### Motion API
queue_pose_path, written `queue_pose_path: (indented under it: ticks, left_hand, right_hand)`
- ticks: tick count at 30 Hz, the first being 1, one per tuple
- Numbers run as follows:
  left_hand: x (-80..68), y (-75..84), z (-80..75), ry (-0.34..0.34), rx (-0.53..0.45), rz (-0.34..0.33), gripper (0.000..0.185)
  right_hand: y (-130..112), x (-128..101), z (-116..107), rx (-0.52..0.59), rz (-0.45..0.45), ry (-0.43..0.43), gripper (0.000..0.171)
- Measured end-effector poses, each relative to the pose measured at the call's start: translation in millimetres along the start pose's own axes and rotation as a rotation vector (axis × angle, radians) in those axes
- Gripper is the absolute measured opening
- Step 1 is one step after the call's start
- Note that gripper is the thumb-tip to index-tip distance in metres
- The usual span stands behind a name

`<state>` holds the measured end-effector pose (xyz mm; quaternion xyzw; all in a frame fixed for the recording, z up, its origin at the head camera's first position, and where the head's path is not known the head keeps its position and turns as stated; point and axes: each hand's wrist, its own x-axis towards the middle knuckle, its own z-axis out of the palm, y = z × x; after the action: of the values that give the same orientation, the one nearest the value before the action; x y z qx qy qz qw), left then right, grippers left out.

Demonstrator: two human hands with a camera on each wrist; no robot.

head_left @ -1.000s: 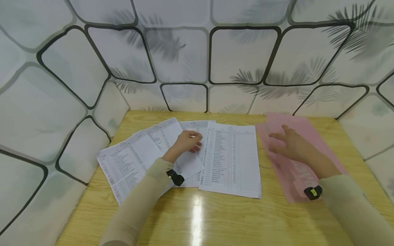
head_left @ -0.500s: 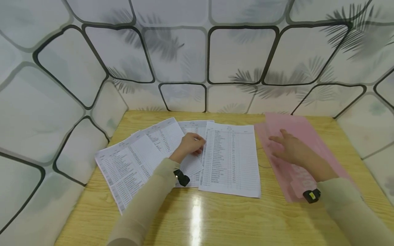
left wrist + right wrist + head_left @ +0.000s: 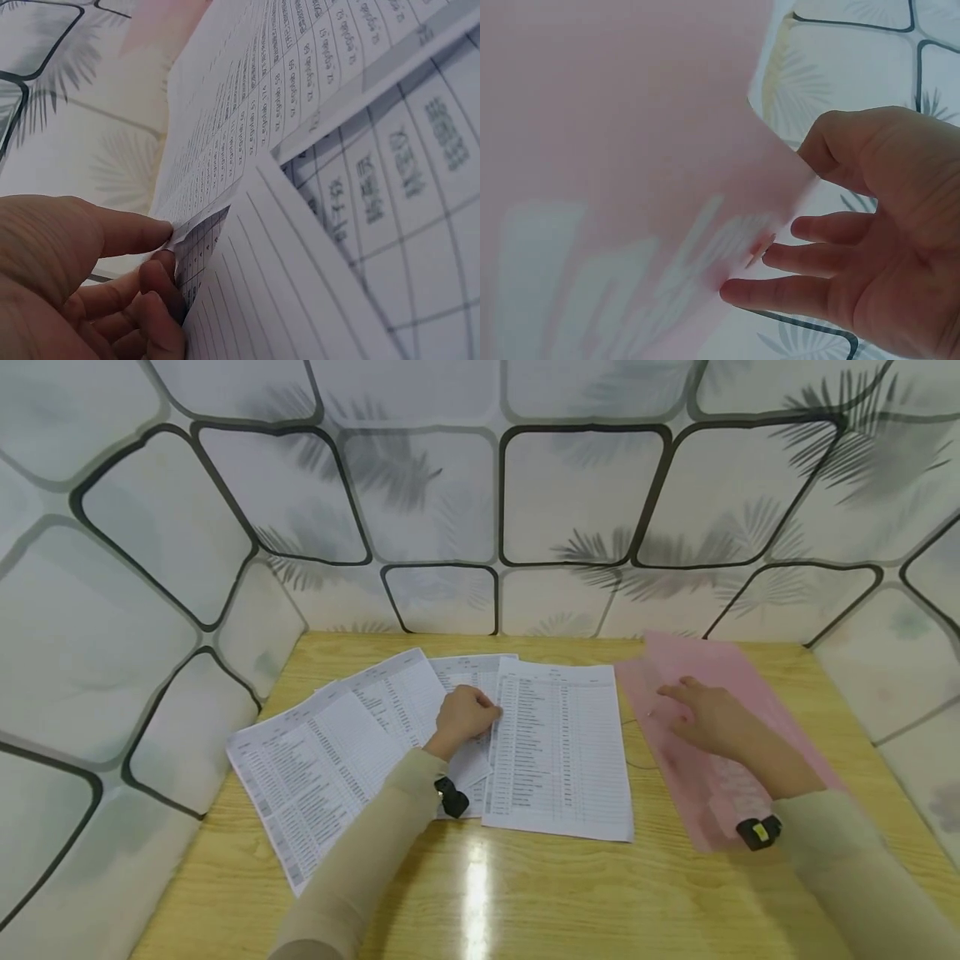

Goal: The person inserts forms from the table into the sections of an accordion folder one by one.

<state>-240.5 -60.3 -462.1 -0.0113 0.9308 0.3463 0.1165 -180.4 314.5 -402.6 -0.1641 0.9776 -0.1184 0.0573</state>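
My left hand (image 3: 467, 714) pinches the left edge of a printed sheet of paper (image 3: 561, 752). In the left wrist view, the thumb lies on top of that sheet (image 3: 217, 150), with the fingers bent beneath its edge. My right hand (image 3: 708, 718) is over a translucent pink plastic folder (image 3: 761, 693) on the right, fingers pointing left. In the right wrist view, the folder's sheet (image 3: 645, 97) rises close to the camera. The right fingers (image 3: 802, 296) stretch out nearly straight at its edge, and a corner of it partly covers the thumb.
More printed sheets (image 3: 322, 760) fan out and overlap on the left, partly beneath the left arm. A thin cord (image 3: 637, 760) loops between the right sheet and the folder. Patterned walls (image 3: 573, 493) enclose the wooden table (image 3: 555, 902) at the back and sides.
My left hand has moved right, from above the fanned sheets to the right sheet's edge, and its fingers have closed there. The right hand's spread fingers have drawn together over the folder.
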Motion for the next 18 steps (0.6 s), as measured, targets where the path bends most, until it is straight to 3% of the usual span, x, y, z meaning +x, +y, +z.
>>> queue_pose_path:
  ticks: [5, 14, 18]
  left_hand:
    - [0.5, 0.2, 1.9, 0.021, 0.03, 0.002, 0.019]
    - [1.3, -0.9, -1.4, -0.025, -0.07, 0.047, 0.016]
    - [0.4, -2.3, -1.4, -0.051, -0.129, 0.077, 0.016]
  right_hand:
    - [1.2, -1.5, -9.1, 0.024, 0.044, 0.008, 0.052]
    - [7.9, -3.8, -28.5, 0.035, 0.075, 0.021, 0.054]
    - [11.7, -4.7, -36.6, 0.106, 0.102, -0.025, 0.055]
